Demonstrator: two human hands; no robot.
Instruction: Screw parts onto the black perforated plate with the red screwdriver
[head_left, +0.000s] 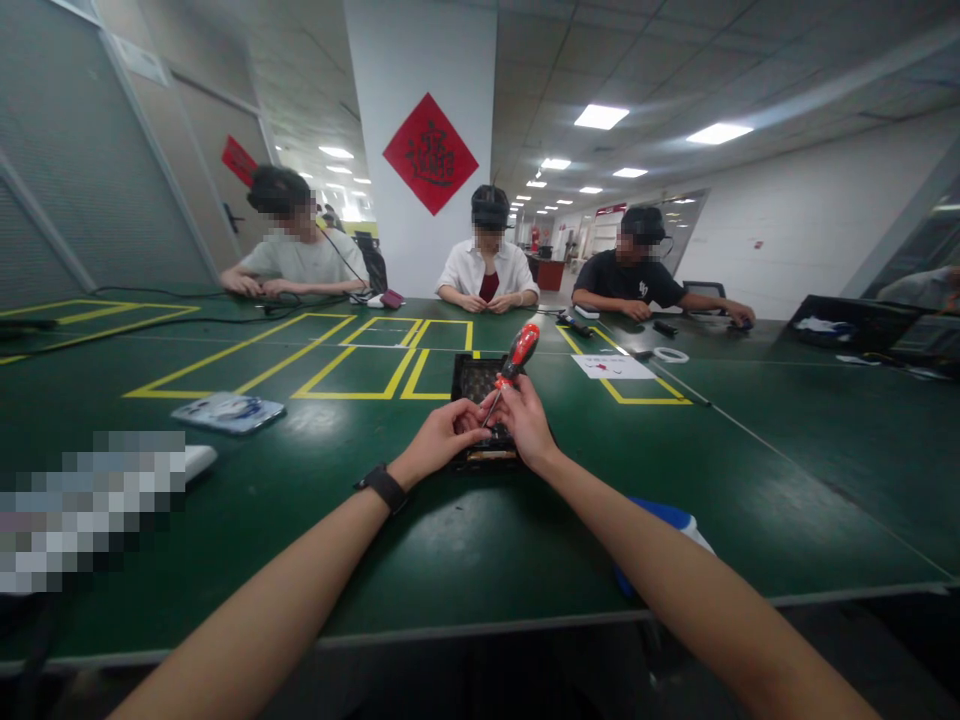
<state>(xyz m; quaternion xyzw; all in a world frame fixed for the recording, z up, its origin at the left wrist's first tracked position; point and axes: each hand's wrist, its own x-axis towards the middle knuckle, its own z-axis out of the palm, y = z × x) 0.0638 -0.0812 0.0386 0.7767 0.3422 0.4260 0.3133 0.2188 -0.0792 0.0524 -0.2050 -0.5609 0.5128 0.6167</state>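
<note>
A screwdriver (pixel 523 348) with a red and black handle leans up and to the right in my right hand (pixel 526 420), its handle end above my fingers. The thin shaft points down toward my left hand (pixel 448 432), whose fingers are pinched close around the tip end. What those fingertips hold, if anything, is too small to make out. Under both hands lies a black open case (pixel 466 378) with a dark, patterned inside. Its near edge shows a pale brown strip. My hands hide much of the case's middle.
The green table (pixel 360 560) carries yellow tape rectangles. A phone-like flat item (pixel 229 412) lies left, a blue and white object (pixel 664 515) beside my right forearm. A paper sheet (pixel 613 367) and white tape ring (pixel 670 355) lie right. Three people sit across the table.
</note>
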